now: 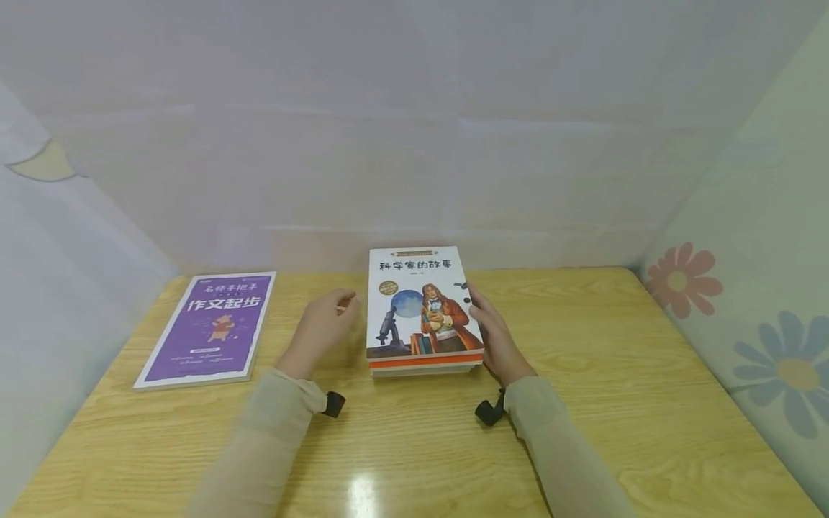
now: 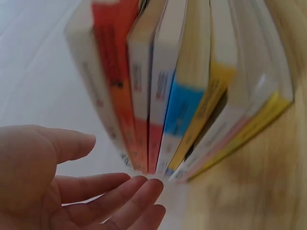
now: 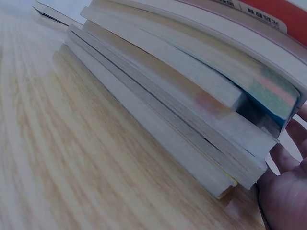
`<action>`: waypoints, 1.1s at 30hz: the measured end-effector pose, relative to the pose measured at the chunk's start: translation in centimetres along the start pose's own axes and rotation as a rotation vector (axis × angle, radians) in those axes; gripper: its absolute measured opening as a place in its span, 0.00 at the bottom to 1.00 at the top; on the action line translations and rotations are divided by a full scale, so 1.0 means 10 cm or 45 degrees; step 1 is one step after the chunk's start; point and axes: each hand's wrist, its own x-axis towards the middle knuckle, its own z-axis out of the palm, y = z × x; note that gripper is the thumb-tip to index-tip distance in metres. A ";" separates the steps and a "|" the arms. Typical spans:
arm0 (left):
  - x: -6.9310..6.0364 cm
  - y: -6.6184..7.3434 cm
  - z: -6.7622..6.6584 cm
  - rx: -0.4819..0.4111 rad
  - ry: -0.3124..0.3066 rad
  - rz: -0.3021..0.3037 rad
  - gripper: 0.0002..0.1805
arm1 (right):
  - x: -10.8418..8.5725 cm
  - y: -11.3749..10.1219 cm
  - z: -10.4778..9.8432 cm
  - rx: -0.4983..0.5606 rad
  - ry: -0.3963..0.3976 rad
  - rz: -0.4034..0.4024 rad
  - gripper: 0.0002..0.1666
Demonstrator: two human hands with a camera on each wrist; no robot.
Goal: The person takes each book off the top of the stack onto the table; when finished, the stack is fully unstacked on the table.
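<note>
A stack of several books [image 1: 424, 363] stands on the wooden table, topped by a white-covered book [image 1: 382, 316] with a figure in a red coat. Their coloured spines [image 2: 184, 112] face my left hand [image 1: 326, 327], which is beside the stack with a small gap and holds nothing. In the left wrist view its thumb and fingers [image 2: 110, 187] are spread loosely, near the spines. Against the stack's right side rests my right hand [image 1: 497, 337]. In the right wrist view this hand [image 3: 290, 191] is partly cut off, beside a corner of the page edges [image 3: 168, 105].
A purple-covered book [image 1: 207, 331] lies flat on the left of the wooden table [image 1: 583, 345]. Pale cloth walls [image 1: 414, 144] close off the back and sides. Black wrist cameras [image 1: 490, 411] are worn at the cuffs.
</note>
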 end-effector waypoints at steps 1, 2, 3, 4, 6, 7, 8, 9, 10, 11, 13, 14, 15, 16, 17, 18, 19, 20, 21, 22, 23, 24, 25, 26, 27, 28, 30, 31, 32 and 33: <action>-0.01 0.01 0.03 -0.021 -0.020 -0.006 0.30 | 0.00 0.00 0.00 -0.008 -0.001 0.005 0.35; -0.02 0.02 0.06 -0.031 -0.039 -0.011 0.30 | -0.01 0.00 0.01 -0.007 -0.005 0.009 0.35; -0.02 0.02 0.09 -0.045 -0.053 -0.013 0.31 | -0.01 0.00 0.01 -0.009 -0.004 0.016 0.35; -0.03 0.03 0.11 -0.061 -0.064 -0.015 0.32 | -0.01 0.00 0.01 -0.010 -0.004 0.021 0.35; -0.02 0.03 0.15 -0.095 -0.078 -0.023 0.34 | -0.01 -0.02 0.02 -0.001 -0.002 0.030 0.35; -0.01 0.03 0.17 -0.118 -0.078 -0.030 0.35 | -0.01 -0.03 0.03 0.020 -0.004 0.033 0.36; -0.01 0.02 0.18 -0.144 -0.078 -0.039 0.36 | -0.02 -0.04 0.03 0.041 -0.007 0.035 0.36; 0.00 0.02 0.19 -0.184 -0.080 -0.059 0.37 | -0.02 -0.04 0.03 0.060 -0.009 0.036 0.36; 0.00 0.02 0.19 -0.216 -0.082 -0.076 0.37 | -0.02 -0.05 0.03 0.075 -0.013 0.035 0.36; 0.00 0.02 0.20 -0.247 -0.082 -0.090 0.37 | -0.02 -0.06 0.03 0.099 -0.019 0.039 0.36; 0.00 0.03 0.20 -0.312 -0.085 -0.116 0.36 | -0.02 -0.07 0.02 0.135 -0.035 0.047 0.36; 0.00 0.03 0.20 -0.341 -0.088 -0.128 0.36 | -0.02 -0.07 0.02 0.142 -0.037 0.052 0.36; 0.01 0.03 0.20 -0.369 -0.087 -0.141 0.36 | -0.02 -0.08 0.01 0.135 -0.037 0.051 0.36; 0.01 0.04 0.20 -0.394 -0.090 -0.151 0.35 | -0.02 -0.08 0.01 0.124 -0.036 0.049 0.36; 0.01 0.04 0.20 -0.418 -0.091 -0.158 0.36 | -0.01 -0.08 0.01 0.130 -0.039 0.050 0.36; 0.01 0.05 0.20 -0.442 -0.093 -0.168 0.35 | -0.01 -0.08 0.00 0.132 -0.039 0.050 0.36; 0.02 0.05 0.21 -0.463 -0.092 -0.178 0.35 | -0.01 -0.08 0.01 0.134 -0.040 0.048 0.36; 0.02 0.05 0.21 -0.479 -0.091 -0.189 0.35 | -0.01 -0.08 0.00 0.137 -0.045 0.046 0.36; 0.03 0.05 0.21 -0.493 -0.092 -0.197 0.35 | -0.01 -0.09 0.01 0.133 -0.046 0.044 0.36; 0.03 0.04 0.22 -0.506 -0.094 -0.202 0.35 | 0.00 -0.09 0.01 0.133 -0.047 0.046 0.36; 0.04 0.04 0.22 -0.513 -0.096 -0.207 0.35 | 0.00 -0.09 0.01 0.142 -0.050 0.045 0.36; 0.04 0.03 0.22 -0.521 -0.097 -0.213 0.35 | 0.00 -0.09 0.01 0.140 -0.049 0.044 0.36; 0.05 0.03 0.22 -0.528 -0.101 -0.213 0.35 | 0.00 -0.10 0.01 0.132 -0.049 0.036 0.36; 0.05 0.02 0.22 -0.530 -0.108 -0.210 0.35 | 0.00 -0.10 0.01 0.129 -0.052 0.028 0.36; 0.05 0.01 0.23 -0.541 -0.114 -0.209 0.35 | 0.00 -0.10 0.01 0.119 -0.048 0.021 0.36; 0.06 0.01 0.23 -0.557 -0.120 -0.212 0.35 | 0.00 -0.10 0.01 0.110 -0.045 0.011 0.36; 0.06 0.00 0.23 -0.602 -0.131 -0.226 0.35 | -0.01 -0.10 0.01 0.097 -0.044 -0.003 0.36; 0.06 -0.01 0.23 -0.622 -0.138 -0.230 0.35 | -0.01 -0.10 0.00 0.098 -0.052 -0.007 0.35; 0.06 -0.02 0.23 -0.646 -0.144 -0.237 0.35 | -0.01 -0.09 -0.01 0.076 -0.050 -0.010 0.35; 0.06 -0.02 0.23 -0.676 -0.156 -0.236 0.35 | -0.01 -0.08 -0.01 0.070 -0.051 -0.010 0.35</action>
